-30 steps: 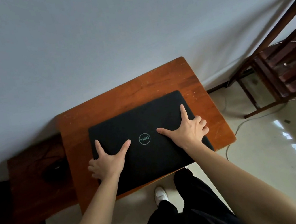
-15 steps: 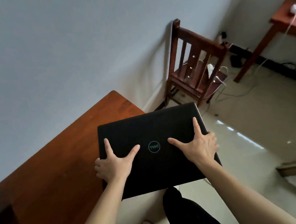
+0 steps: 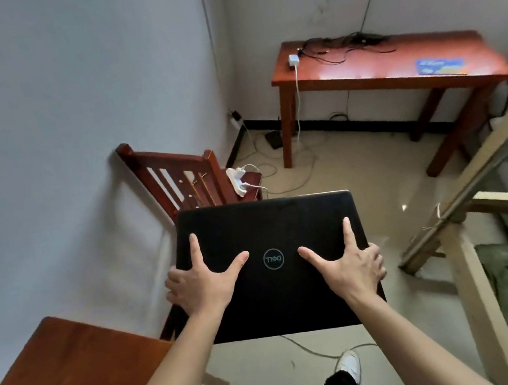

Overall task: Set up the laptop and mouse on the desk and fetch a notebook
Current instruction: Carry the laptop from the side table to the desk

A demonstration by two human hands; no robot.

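Observation:
A closed black laptop (image 3: 267, 223) with a round logo on its lid is held level in the air over the floor. My left hand (image 3: 202, 282) grips its left edge, thumb and forefinger spread on the lid. On the right edge my right hand (image 3: 351, 265) holds it the same way. A red-brown wooden desk (image 3: 392, 67) stands under the window at the far right, well ahead of the laptop. On it lie a blue pad (image 3: 439, 65), black cables and a white charger (image 3: 293, 60). No mouse or notebook can be made out.
A small wooden table (image 3: 53, 380) is at the lower left. A wooden chair (image 3: 178, 177) with a white adapter on its seat stands by the wall just beyond the laptop. Cables trail over the floor. A pale wooden bed frame (image 3: 462, 227) with green bedding fills the right.
The laptop has been lifted off the small table and carried to the right with both hands. The view has swung toward the far desk and window.

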